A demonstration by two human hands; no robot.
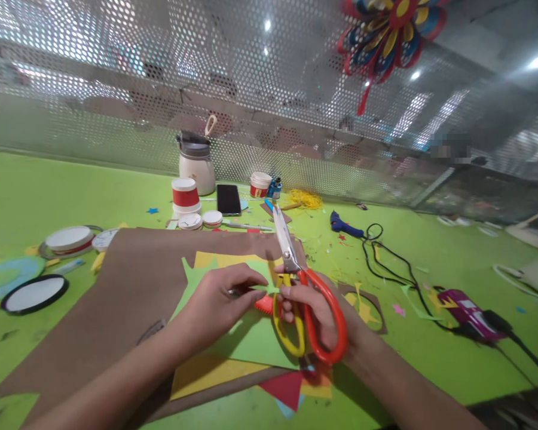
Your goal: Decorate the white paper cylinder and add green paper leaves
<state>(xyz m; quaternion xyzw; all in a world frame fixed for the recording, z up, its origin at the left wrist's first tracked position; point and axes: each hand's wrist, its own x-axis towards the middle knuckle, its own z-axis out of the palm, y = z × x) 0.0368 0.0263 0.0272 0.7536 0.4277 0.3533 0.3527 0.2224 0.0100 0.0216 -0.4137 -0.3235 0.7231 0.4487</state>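
My right hand (316, 310) is closed through the orange and yellow loops of a pair of scissors (291, 269), whose shut steel blades point up and away from me. My left hand (219, 301) pinches a small green paper scrap (264, 289) just left of the scissor handles; both hands touch it. Beneath them lie green (251, 340), yellow (206, 373) and red (284, 388) paper sheets on a large brown sheet (130, 286).
A green table (430, 352) holds paper cups (185, 196), a phone (228, 199), a white jug (197, 161), round lids (36, 292), a blue glue gun (343, 226) with black cable, and a purple glue gun (466, 310). A perforated metal screen (161, 77) rises behind, with a paper flower (388, 33) hanging.
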